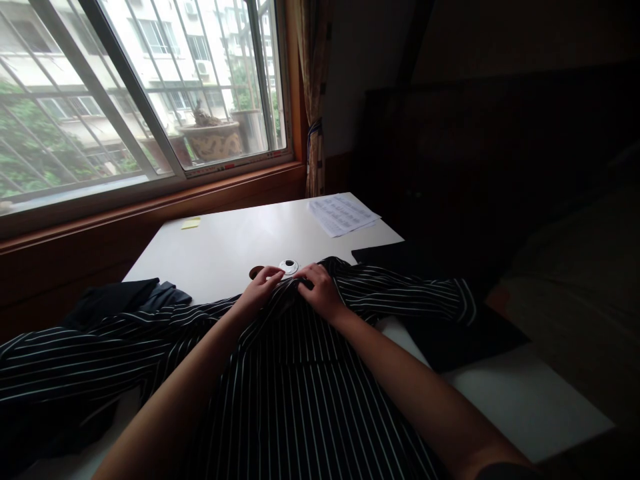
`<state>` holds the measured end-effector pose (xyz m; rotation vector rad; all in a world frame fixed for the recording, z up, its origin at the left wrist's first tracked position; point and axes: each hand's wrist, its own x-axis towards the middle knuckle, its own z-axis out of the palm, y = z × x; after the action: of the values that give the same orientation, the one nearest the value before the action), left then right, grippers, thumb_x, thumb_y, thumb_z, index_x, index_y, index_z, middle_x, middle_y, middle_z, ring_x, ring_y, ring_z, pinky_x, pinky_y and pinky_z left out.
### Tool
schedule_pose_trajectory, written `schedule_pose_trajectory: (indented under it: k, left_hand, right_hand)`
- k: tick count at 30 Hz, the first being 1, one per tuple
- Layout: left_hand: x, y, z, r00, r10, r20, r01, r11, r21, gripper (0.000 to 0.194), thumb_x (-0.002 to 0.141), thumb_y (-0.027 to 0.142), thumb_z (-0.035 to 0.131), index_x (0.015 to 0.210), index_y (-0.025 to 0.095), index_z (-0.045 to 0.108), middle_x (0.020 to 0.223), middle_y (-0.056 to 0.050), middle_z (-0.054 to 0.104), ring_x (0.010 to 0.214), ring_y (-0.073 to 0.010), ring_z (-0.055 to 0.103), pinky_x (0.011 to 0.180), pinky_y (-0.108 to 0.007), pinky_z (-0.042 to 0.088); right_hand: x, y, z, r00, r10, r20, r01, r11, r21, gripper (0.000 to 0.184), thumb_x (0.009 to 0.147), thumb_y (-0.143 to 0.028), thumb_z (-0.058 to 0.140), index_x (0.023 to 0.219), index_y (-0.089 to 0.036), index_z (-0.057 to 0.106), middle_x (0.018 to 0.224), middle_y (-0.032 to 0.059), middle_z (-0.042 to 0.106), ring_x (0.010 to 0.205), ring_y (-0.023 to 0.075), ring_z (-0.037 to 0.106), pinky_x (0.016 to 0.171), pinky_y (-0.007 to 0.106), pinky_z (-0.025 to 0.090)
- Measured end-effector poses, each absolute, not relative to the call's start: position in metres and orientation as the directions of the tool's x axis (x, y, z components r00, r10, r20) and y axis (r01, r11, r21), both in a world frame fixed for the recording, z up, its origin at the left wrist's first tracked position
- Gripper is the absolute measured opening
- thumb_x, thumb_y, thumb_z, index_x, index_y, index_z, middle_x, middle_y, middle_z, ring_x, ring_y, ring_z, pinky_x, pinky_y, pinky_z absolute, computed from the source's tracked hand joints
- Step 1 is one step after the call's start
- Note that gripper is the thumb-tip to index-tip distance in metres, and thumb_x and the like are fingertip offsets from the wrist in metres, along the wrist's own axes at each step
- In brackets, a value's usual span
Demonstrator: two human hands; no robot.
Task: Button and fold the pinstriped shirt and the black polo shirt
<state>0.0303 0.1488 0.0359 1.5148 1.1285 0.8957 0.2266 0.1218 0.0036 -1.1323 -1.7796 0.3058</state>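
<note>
A black shirt with white stripes [310, 393] lies spread over the table, its sleeves stretched out to both sides. My left hand [263, 285] pinches the shirt at the collar, fingers closed on the cloth. Close beside it, my right hand [323, 290] also grips the collar area, with its fingertips bent onto the fabric. The two hands are a short gap apart. Just beyond them sits a round white object with a dark centre [289, 267], and next to it a brown round item [257, 272], partly hidden by my left hand.
The white table [235, 233] stands below a barred window [200, 87]. Printed papers [344, 215] lie at its far right corner, a yellow note [191, 223] at the far left. Dark folded clothes [115, 300] rest at left; more dark cloth [465, 340] lies at right.
</note>
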Motion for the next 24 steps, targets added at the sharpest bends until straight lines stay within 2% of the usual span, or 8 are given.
schedule_pose_trajectory:
  k: [3,6,8,12,17,19,22,24]
  left_hand:
    - [0.031,0.133,0.043,0.309,0.931,0.194,0.374,-0.307,0.875,0.035,0.082,0.052,0.070,0.100,0.022,0.071,0.109,-0.008,0.062,0.100,-0.0252,0.062,0.090,-0.036,0.047]
    - [0.030,0.115,0.045,0.372,0.879,0.300,0.546,-0.468,0.694,0.036,0.078,0.044,0.077,0.110,0.028,0.072,0.111,-0.010,0.064,0.109,-0.0317,0.058,0.096,-0.040,0.042]
    - [0.027,0.108,0.043,0.356,0.889,0.290,0.624,-0.457,0.634,0.032,0.081,0.037,0.073,0.113,0.031,0.072,0.105,-0.010,0.068,0.107,-0.0339,0.060,0.094,-0.041,0.040]
    - [0.017,0.106,0.042,0.268,0.945,0.187,0.711,-0.325,0.623,0.024,0.086,0.033,0.065,0.108,0.035,0.074,0.089,-0.008,0.072,0.093,-0.0341,0.066,0.082,-0.039,0.041]
    - [-0.007,0.114,0.059,0.263,0.950,0.167,0.914,-0.300,0.271,0.032,0.091,0.033,0.055,0.120,0.036,0.070,0.104,-0.011,0.076,0.085,-0.0343,0.070,0.074,-0.038,0.043]
    - [-0.018,0.118,0.066,0.275,0.945,0.176,0.933,-0.307,0.188,0.034,0.093,0.036,0.053,0.123,0.035,0.069,0.108,-0.012,0.076,0.085,-0.0357,0.070,0.072,-0.039,0.044]
    - [-0.035,0.123,0.074,0.253,0.946,0.205,0.945,-0.286,0.157,0.033,0.094,0.037,0.052,0.122,0.035,0.070,0.108,-0.011,0.076,0.086,-0.0371,0.070,0.072,-0.039,0.043]
    - [-0.046,0.127,0.076,0.245,0.946,0.211,0.938,-0.286,0.193,0.032,0.093,0.037,0.054,0.121,0.035,0.070,0.105,-0.010,0.077,0.087,-0.0361,0.071,0.073,-0.038,0.044]
  right_hand:
    - [0.227,0.124,0.006,-0.095,0.798,0.595,0.596,0.524,-0.609,0.020,0.084,-0.010,0.063,0.096,-0.024,0.070,0.097,0.0050,0.065,0.101,0.0249,0.057,0.095,0.040,0.046]
    - [0.228,0.127,0.010,-0.104,0.792,0.602,0.626,0.522,-0.579,0.020,0.085,-0.009,0.062,0.096,-0.024,0.070,0.096,0.0051,0.064,0.099,0.0245,0.057,0.094,0.039,0.047]
    - [0.228,0.128,0.014,-0.116,0.789,0.604,0.648,0.521,-0.556,0.020,0.085,-0.009,0.062,0.096,-0.024,0.071,0.096,0.0054,0.064,0.099,0.0245,0.058,0.094,0.039,0.047]
    - [0.229,0.132,0.025,-0.185,0.789,0.586,0.701,0.524,-0.484,0.023,0.086,-0.008,0.060,0.096,-0.023,0.073,0.095,0.0063,0.066,0.097,0.0243,0.059,0.094,0.039,0.046]
    - [0.235,0.137,0.041,-0.255,0.791,0.556,0.768,0.515,-0.380,0.021,0.087,-0.010,0.059,0.095,-0.024,0.074,0.097,0.0070,0.068,0.095,0.0241,0.061,0.090,0.038,0.046]
    - [0.238,0.141,0.045,-0.238,0.801,0.550,0.786,0.491,-0.376,0.020,0.086,-0.011,0.060,0.094,-0.023,0.074,0.097,0.0066,0.069,0.092,0.0238,0.062,0.086,0.036,0.047]
    - [0.241,0.149,0.049,-0.202,0.822,0.533,0.797,0.454,-0.398,0.018,0.085,-0.012,0.060,0.092,-0.022,0.072,0.098,0.0067,0.069,0.089,0.0236,0.063,0.080,0.035,0.047]
    - [0.243,0.154,0.050,-0.195,0.831,0.521,0.791,0.447,-0.417,0.018,0.084,-0.011,0.059,0.091,-0.022,0.071,0.097,0.0069,0.069,0.088,0.0235,0.063,0.080,0.035,0.047]
